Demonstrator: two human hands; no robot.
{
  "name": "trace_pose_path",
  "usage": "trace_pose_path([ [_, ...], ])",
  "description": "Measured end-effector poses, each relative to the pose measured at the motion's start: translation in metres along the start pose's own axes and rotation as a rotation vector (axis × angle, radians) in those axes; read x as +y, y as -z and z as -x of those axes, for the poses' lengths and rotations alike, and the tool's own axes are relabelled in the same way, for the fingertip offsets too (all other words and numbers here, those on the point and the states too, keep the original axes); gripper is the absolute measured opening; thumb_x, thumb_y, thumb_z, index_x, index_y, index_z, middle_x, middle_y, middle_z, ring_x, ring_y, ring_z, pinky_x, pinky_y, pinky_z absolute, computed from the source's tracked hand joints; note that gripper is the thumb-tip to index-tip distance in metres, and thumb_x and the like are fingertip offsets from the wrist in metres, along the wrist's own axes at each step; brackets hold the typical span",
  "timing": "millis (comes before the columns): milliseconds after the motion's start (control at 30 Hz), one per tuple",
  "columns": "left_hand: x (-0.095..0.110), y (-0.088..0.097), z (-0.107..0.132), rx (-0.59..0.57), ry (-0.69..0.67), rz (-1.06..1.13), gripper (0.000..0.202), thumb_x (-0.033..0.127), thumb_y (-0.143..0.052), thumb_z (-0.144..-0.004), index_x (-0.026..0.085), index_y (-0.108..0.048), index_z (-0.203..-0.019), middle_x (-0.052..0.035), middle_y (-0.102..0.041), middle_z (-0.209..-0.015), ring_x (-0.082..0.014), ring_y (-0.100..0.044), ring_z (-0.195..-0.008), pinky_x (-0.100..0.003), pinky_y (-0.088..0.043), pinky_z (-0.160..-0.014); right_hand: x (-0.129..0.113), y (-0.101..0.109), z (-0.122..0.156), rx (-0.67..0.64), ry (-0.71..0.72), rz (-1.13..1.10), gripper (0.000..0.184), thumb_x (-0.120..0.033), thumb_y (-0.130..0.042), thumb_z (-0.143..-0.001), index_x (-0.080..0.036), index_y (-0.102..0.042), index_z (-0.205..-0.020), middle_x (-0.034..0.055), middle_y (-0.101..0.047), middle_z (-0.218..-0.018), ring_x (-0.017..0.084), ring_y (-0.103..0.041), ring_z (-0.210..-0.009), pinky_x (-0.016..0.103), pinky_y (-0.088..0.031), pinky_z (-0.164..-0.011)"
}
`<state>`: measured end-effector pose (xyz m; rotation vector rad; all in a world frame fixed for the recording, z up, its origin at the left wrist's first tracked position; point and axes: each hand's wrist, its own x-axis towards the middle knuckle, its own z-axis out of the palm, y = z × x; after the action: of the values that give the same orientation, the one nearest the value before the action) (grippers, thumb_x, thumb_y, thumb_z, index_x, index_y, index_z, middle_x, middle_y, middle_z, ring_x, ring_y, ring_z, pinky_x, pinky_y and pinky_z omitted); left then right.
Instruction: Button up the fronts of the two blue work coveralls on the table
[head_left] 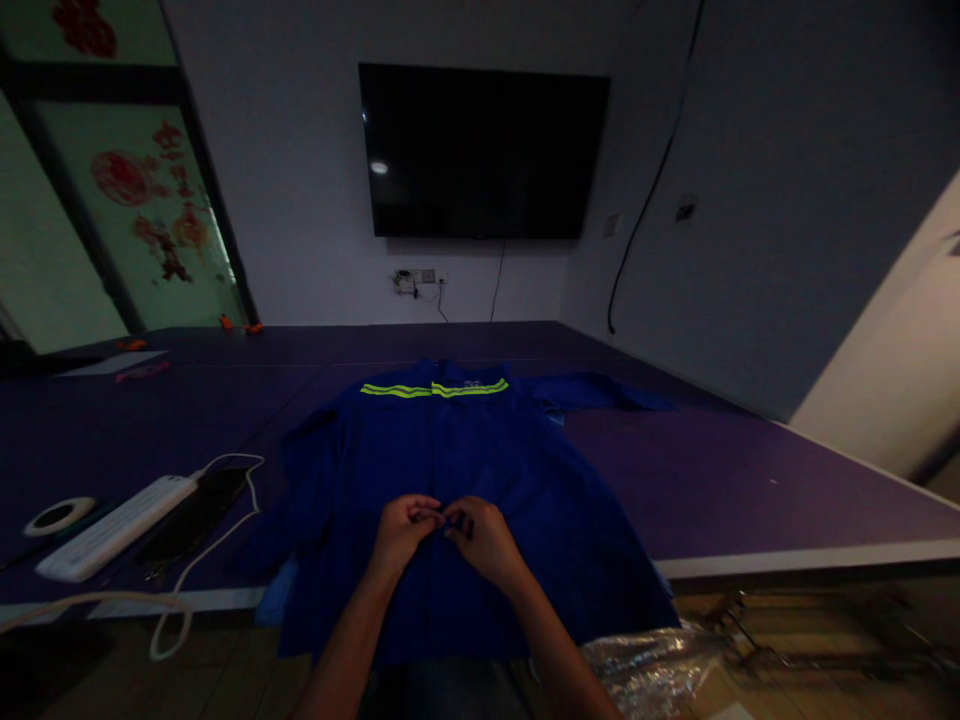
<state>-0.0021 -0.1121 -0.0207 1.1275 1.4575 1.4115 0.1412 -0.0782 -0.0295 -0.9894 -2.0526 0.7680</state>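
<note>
A dark blue work jacket [495, 450] lies spread out with its front up, its collar pointing away from me. Yellow-green reflective stripes cross its chest, and its lower hem hangs over the near table edge. At the middle of the front opening, my left hand [405, 535] pinches the jacket's edge between thumb and fingers. Close beside it, my right hand [484, 538] is closed with bent fingers on the same front edge. The fingertips of both hands nearly meet. Any small fastener between them is too dark to make out.
On the purple tabletop [705, 480], left of the jacket, lie a white power strip [116, 528], a dark phone [193, 512], a white cable and a round white device [60, 516]. Clear plastic wrapping [652, 665] is below the front edge. A television [484, 150] hangs on the wall.
</note>
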Motion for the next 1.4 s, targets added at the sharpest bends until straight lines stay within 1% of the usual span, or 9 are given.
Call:
trace_pose_path([
  [300, 0.0028, -0.0024, 0.0001, -0.035, 0.042, -0.035, 0.027, 0.019, -0.066, -0.054, 0.012, -0.064, -0.080, -0.0011, -0.064, -0.057, -0.0122, -0.058, -0.052, -0.021, -0.042, -0.053, 0.0017, -0.0025, 0.0016, 0.033, 0.028, -0.013, 0.023, -0.008, -0.059, -0.061, -0.021, -0.063, -0.080, -0.0001, -0.063, -0.076, 0.011, -0.052, -0.058, 0.022, -0.040, -0.057],
  [533, 0.0042, 0.0032, 0.0046, -0.108, -0.025, -0.048, 0.037, 0.020, -0.068, -0.053, 0.012, -0.063, -0.089, -0.0059, -0.068, -0.073, -0.0144, -0.060, -0.065, -0.024, -0.043, -0.063, 0.0041, -0.0027, 0.0000, 0.033, 0.020, -0.037, 0.018, -0.011, -0.058, -0.064, -0.020, -0.065, -0.078, 0.0004, -0.063, -0.074, 0.011, -0.052, -0.057, 0.021, -0.039, -0.055],
  [700, 0.0040, 0.0072, 0.0064, -0.165, -0.059, -0.078, 0.042, 0.012, -0.063, -0.052, 0.013, -0.063, -0.094, -0.0062, -0.068, -0.081, -0.0095, -0.053, -0.058, -0.020, -0.038, -0.057, 0.0054, -0.0029, -0.0012, 0.033, 0.023, -0.067, 0.013, -0.016, -0.061, -0.066, -0.019, -0.066, -0.078, 0.0004, -0.063, -0.072, 0.010, -0.052, -0.056, 0.021, -0.039, -0.054],
  [867, 0.0032, 0.0062, 0.0067, -0.134, -0.061, -0.084, 0.038, 0.011, -0.060, -0.052, 0.012, -0.064, -0.090, -0.0062, -0.068, -0.080, -0.0083, -0.050, -0.054, -0.020, -0.036, -0.054, 0.0090, -0.0047, -0.0023, 0.051, 0.002, -0.092, 0.012, -0.016, -0.060, -0.067, -0.018, -0.066, -0.077, 0.0009, -0.063, -0.070, 0.010, -0.052, -0.055, 0.020, -0.039, -0.053],
  [967, 0.0022, 0.0056, 0.0067, -0.106, -0.069, -0.101, 0.037, 0.010, -0.059, -0.053, 0.012, -0.064, -0.089, -0.0059, -0.068, -0.079, -0.0088, -0.051, -0.054, -0.020, -0.036, -0.053, 0.0089, -0.0048, -0.0025, 0.064, 0.006, -0.098, 0.012, -0.018, -0.057, -0.071, -0.018, -0.067, -0.076, 0.0013, -0.063, -0.068, 0.010, -0.052, -0.054, 0.020, -0.039, -0.051],
  [1033, 0.0014, 0.0056, 0.0064, -0.106, -0.079, -0.112, 0.036, 0.009, -0.057, -0.053, 0.013, -0.064, -0.088, -0.0053, -0.068, -0.078, -0.0089, -0.051, -0.055, -0.019, -0.036, -0.053, 0.0080, -0.0043, -0.0023, 0.068, 0.020, -0.089, 0.012, -0.022, -0.056, -0.073, -0.018, -0.067, -0.073, 0.0014, -0.063, -0.066, 0.010, -0.052, -0.054, 0.020, -0.038, -0.051],
  [1133, -0.0005, 0.0056, 0.0050, -0.112, -0.099, -0.119, 0.035, 0.008, -0.056, -0.053, 0.013, -0.064, -0.086, -0.0046, -0.068, -0.076, -0.0096, -0.052, -0.056, -0.020, -0.036, -0.055, 0.0072, -0.0039, -0.0018, 0.066, 0.021, -0.073, 0.012, -0.028, -0.060, -0.071, -0.018, -0.067, -0.071, 0.0009, -0.062, -0.063, 0.010, -0.051, -0.053, 0.020, -0.037, -0.049],
  [1267, -0.0031, 0.0052, 0.0032, -0.121, -0.105, -0.116, 0.034, 0.008, -0.057, -0.053, 0.013, -0.064, -0.085, -0.0049, -0.068, -0.076, -0.0118, -0.056, -0.060, -0.021, -0.038, -0.058, 0.0085, -0.0046, -0.0017, 0.060, -0.004, -0.050, 0.010, -0.027, -0.063, -0.068, -0.018, -0.066, -0.070, 0.0003, -0.060, -0.061, 0.010, -0.050, -0.051, 0.019, -0.036, -0.048],
  [1400, -0.0025, 0.0051, 0.0040, -0.127, -0.099, -0.125, 0.036, 0.006, -0.055, -0.052, 0.013, -0.064, -0.086, -0.0045, -0.068, -0.075, -0.0106, -0.054, -0.056, -0.021, -0.037, -0.054, 0.0086, -0.0047, -0.0020, 0.051, -0.005, -0.056, 0.012, -0.028, -0.060, -0.071, -0.018, -0.066, -0.070, 0.0003, -0.061, -0.061, 0.010, -0.050, -0.051, 0.019, -0.035, -0.048],
])
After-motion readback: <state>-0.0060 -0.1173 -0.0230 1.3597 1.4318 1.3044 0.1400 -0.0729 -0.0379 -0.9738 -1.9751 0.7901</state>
